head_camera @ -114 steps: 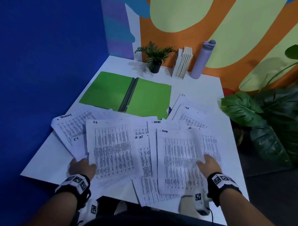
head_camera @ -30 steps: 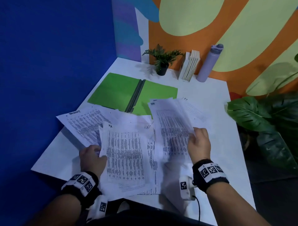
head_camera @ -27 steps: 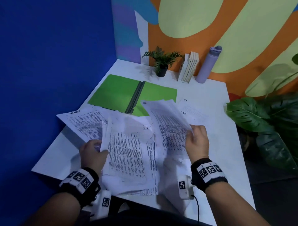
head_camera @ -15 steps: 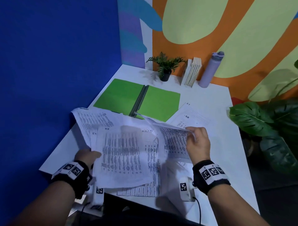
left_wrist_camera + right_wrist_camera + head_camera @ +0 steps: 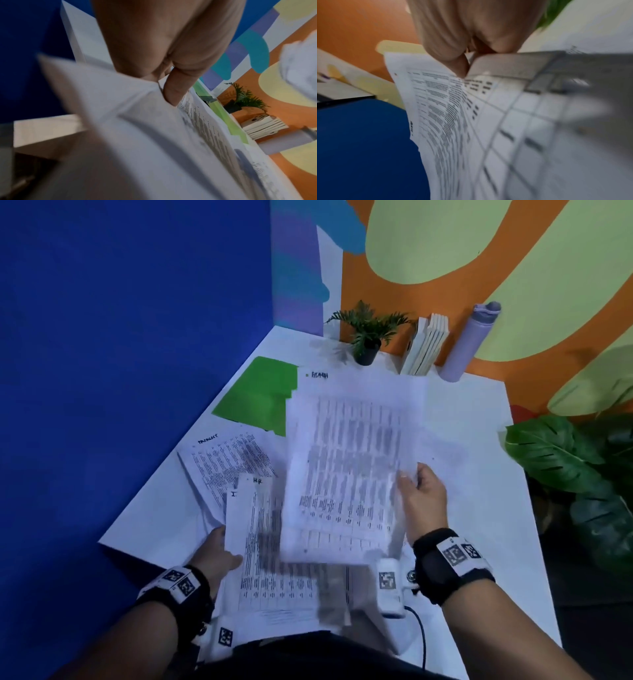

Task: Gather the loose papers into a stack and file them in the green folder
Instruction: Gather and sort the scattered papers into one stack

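At the near edge of the desk, the right hand [image 5: 419,498] pinches a lifted sheaf of printed sheets [image 5: 346,470] by its right margin, thumb on top and fingers curled beneath; the hold at one side probably lets the pages hang and square up as they come over the rest. The left hand [image 5: 215,553] grips the left edge of a second bundle [image 5: 274,570] low at the desk's front, likely as the base for the stack. One loose page [image 5: 222,463] lies flat beyond it. The green folder [image 5: 257,398] sits farther back on the white desk [image 5: 479,474], partly hidden by the raised sheaf.

The left wrist view shows a thumb [image 5: 173,92] pressed into the fold of curling pages (hidden from the head camera). The right wrist view, blurred, shows the thumb [image 5: 458,67] clamping the table-printed page.
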`<state>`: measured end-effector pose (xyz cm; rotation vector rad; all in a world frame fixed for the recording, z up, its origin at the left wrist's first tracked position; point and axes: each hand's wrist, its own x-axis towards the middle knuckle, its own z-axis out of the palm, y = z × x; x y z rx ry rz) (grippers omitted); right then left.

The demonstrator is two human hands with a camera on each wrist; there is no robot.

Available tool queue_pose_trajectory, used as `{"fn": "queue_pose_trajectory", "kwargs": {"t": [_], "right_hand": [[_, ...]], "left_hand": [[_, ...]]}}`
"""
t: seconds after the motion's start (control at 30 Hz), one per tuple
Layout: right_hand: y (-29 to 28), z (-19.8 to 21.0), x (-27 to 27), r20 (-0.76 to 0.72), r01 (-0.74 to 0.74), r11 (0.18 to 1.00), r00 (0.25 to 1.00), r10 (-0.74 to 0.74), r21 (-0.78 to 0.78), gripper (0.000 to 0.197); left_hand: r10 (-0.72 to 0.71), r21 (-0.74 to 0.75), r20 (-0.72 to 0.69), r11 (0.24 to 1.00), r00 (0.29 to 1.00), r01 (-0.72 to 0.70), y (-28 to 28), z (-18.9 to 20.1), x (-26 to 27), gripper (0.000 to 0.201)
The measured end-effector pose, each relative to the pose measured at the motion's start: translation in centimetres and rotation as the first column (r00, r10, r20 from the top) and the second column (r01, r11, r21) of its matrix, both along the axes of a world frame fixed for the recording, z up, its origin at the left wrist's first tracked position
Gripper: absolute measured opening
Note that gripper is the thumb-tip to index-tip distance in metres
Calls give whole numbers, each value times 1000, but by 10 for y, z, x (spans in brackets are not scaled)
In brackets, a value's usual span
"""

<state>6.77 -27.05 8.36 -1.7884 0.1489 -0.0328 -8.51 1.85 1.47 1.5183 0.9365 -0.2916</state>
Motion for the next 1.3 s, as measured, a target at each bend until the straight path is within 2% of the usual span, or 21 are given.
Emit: {"fn": "queue_pose_trajectory", "kwargs": {"t": [0.13, 0.23, 0.33, 0.43, 0.47, 0.57, 0.63, 0.7, 0.77, 0.83, 0.93, 1.0, 1.03, 1.17, 1.23, 1.3], "right_hand": [[13, -40, -20, -354, -166, 975, 929, 105, -146, 17], [18, -61, -38, -494, -257, 966, 844, 208, -33, 11], [20, -62, -47, -538, -241, 969, 812, 227, 44, 8], [15, -60, -40, -509, -323, 942, 828, 234, -94, 9], [12, -57, -37, -501, -370, 916, 829, 250, -154, 10], [-2, -51, -33, -504, -484, 837, 805, 311, -256, 11], [-14, -50, -33, -499, -528, 804, 793, 350, -275, 15], [-24, -49, -34, -494, -517, 814, 798, 346, -265, 28], [-31, -48, -33, -473, -481, 830, 822, 316, -282, 43], [-38, -45, -28, -425, -420, 853, 863, 271, -310, 52], [-48, -43, -16, -344, -278, 891, 927, 151, -359, 43], [-52, -41, -9, -355, -242, 918, 927, 123, -315, 37], [-53, -39, -7, -367, -234, 932, 922, 122, -278, 37], [-51, -35, 2, -379, -193, 957, 920, 101, -215, 43], [-48, -34, 5, -353, -176, 954, 932, 81, -244, 48], [-44, -34, 8, -335, -142, 975, 939, 78, -169, 46]], "left_hand": [[15, -125, 92, 992, 996, -4, 0, -20, 4, 57], [21, -259, 114, 966, 993, 9, -3, -29, 11, 55], [30, -312, 108, 950, 994, 5, -17, -20, 20, 47], [112, -356, 40, 930, 993, -91, -19, -19, 25, 19], [169, -388, 21, 910, 985, -147, -15, -18, 26, 11], [419, -433, -5, 817, 908, -380, 1, -26, 35, 10], [503, -367, 20, 808, 864, -461, 9, -34, 44, 56], [545, -263, 83, 820, 835, -509, 11, -35, 49, 76], [484, -159, 136, 872, 865, -463, 13, -38, 54, 75], [360, -10, 130, 932, 924, -362, 16, -39, 55, 64], [235, 163, 76, 956, 969, -244, 20, -32, 54, 47], [186, 271, 66, 942, 980, -198, 23, -25, 48, 38], [138, 329, 57, 932, 989, -149, 25, -26, 45, 40], [26, 516, 8, 856, 1000, -27, 30, -23, 32, 63], [12, 577, 38, 816, 999, -32, 34, -18, 25, 69], [20, 599, 134, 795, 991, -97, 39, -14, 21, 69]]}}
